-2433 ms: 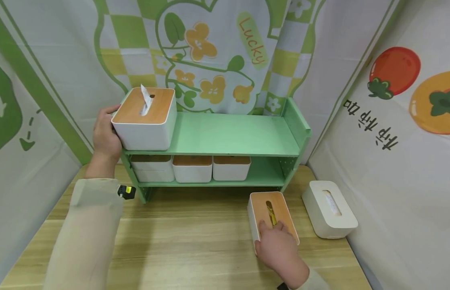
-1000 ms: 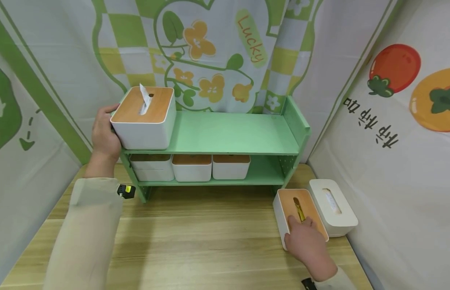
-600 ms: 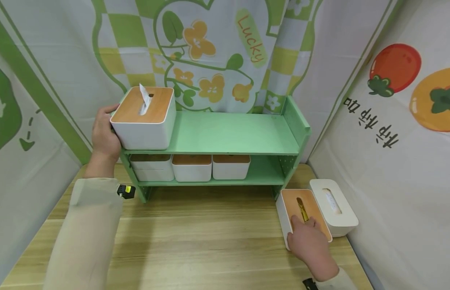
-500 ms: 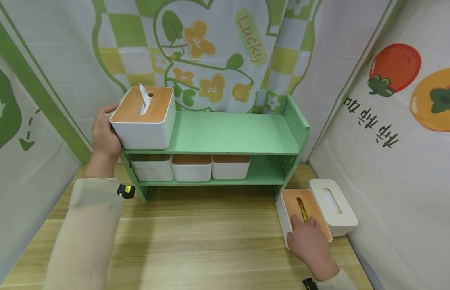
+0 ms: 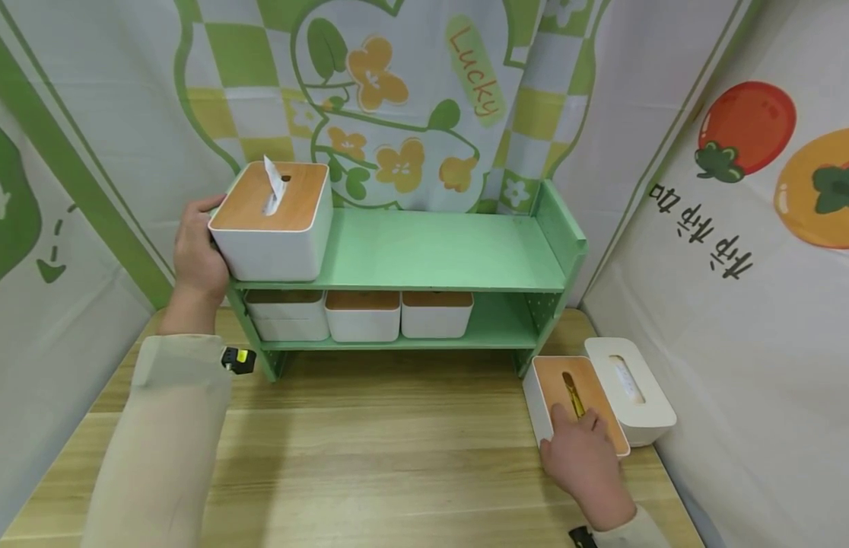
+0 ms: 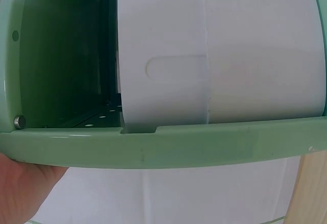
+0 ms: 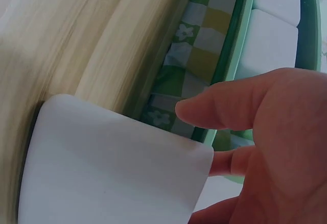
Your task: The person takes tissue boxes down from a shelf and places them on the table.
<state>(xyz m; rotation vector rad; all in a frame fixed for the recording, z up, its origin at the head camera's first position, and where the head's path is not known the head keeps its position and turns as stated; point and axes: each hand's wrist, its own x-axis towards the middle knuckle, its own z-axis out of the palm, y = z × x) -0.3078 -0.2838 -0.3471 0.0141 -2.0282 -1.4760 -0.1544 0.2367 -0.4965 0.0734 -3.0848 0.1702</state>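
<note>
On the right of the table, a tissue box [image 5: 548, 388] with a wooden lid and white sides stands beside an all-white tissue box [image 5: 630, 392]. My right hand [image 5: 583, 460] rests its fingers on the wooden lid, near the slot where yellow packaging shows. Its thumb [image 7: 219, 104] is held apart from the white side. My left hand [image 5: 200, 255] grips the left end of the green shelf [image 5: 438, 251], close to a larger tissue box [image 5: 277, 255] on the top board. Some of its fingers are hidden behind that box and the side panel.
Several white boxes [image 5: 363, 318] stand in a row on the lower board, left of its right end. Printed cloth [image 5: 411, 114] hangs behind the shelf and along both sides. The wooden table [image 5: 370, 449] stretches in front.
The wooden-lidded box has slid right with my right hand, from before the shelf's right end to beside the all-white box. Lately it has barely shifted. My left hand has stayed in place.
</note>
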